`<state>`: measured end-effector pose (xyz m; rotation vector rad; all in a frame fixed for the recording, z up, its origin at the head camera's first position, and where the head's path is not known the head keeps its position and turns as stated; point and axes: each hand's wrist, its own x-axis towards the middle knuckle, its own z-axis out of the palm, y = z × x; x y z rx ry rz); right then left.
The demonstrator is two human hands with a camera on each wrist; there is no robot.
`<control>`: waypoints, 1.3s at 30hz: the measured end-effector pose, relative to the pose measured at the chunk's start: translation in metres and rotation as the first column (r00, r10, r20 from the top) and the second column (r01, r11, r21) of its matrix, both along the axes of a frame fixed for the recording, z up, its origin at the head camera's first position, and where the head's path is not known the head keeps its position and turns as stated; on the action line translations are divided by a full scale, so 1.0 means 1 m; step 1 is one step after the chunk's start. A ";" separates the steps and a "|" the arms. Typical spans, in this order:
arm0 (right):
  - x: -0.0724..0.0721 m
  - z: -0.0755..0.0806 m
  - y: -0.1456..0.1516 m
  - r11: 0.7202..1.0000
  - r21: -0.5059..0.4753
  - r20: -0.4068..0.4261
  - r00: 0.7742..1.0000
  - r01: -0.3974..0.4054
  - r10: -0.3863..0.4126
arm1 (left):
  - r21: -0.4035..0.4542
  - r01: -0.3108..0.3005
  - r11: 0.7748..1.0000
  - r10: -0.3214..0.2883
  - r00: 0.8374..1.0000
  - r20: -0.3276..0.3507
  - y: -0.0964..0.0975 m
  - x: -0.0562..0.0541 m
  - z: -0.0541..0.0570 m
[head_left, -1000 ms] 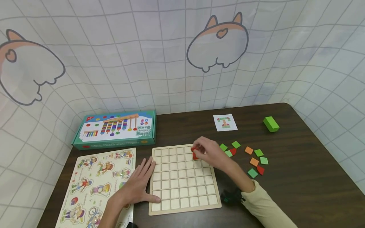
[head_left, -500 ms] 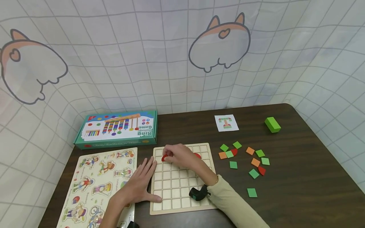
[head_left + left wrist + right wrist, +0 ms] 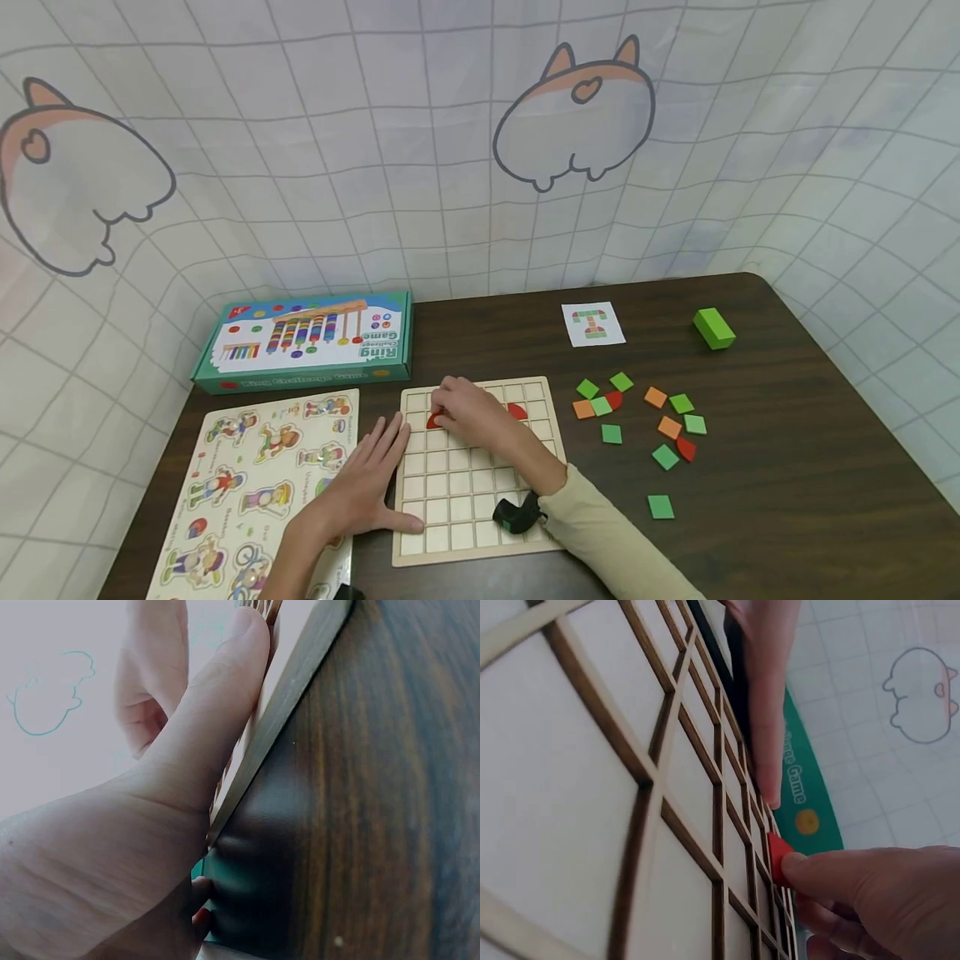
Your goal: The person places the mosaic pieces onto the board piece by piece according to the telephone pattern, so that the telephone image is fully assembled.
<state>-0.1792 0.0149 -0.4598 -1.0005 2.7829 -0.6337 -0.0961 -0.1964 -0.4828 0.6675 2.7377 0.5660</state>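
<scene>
A wooden grid board [image 3: 483, 552] lies on the table in the head view. My left hand [image 3: 367, 487] rests along its left edge, fingers straight and thumb at the lower-left corner. Over the upper-left cells, my right hand [image 3: 476, 414] pinches a red rounded tile [image 3: 432, 421] between thumb and fingers. In the right wrist view that red tile [image 3: 778, 859] stands tilted against the grid, the thumb on its face. A second red tile [image 3: 517, 411] lies in a cell near the upper right, partly behind the right hand.
Loose green, orange and red tiles [image 3: 661, 507] lie scattered right of the board. A pattern card [image 3: 592, 323] and a green block [image 3: 713, 328] sit farther back. Left are a picture puzzle board [image 3: 247, 492] and a game box [image 3: 303, 342].
My right hand has moved left across the board from the upper-right cells, bringing a red tile to the upper-left; another red tile stays at the right. The left hand has not moved.
</scene>
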 end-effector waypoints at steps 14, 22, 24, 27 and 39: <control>0.015 0.001 -0.002 0.985 0.167 -0.236 0.969 -0.030 0.070 | 0.003 0.002 1.000 -0.002 1.000 -0.004 0.000 0.000 0.003; 0.031 0.023 0.064 0.995 -0.049 -0.059 0.994 -0.092 0.090 | -0.009 -0.006 1.000 0.006 1.000 0.008 0.001 0.000 0.002; 0.032 0.022 0.093 0.995 -0.054 -0.098 0.992 -0.088 0.082 | 0.002 -0.008 1.000 0.008 1.000 0.016 0.001 0.000 0.001; 0.031 0.016 0.139 0.998 -0.053 -0.169 0.985 -0.044 0.034 | 0.013 -0.013 1.000 0.013 1.000 0.028 0.000 0.000 0.001; 0.029 -0.001 0.259 0.988 -0.034 -0.123 0.980 0.154 -0.157 | 0.017 -0.019 1.000 0.019 0.999 0.048 0.001 0.001 0.003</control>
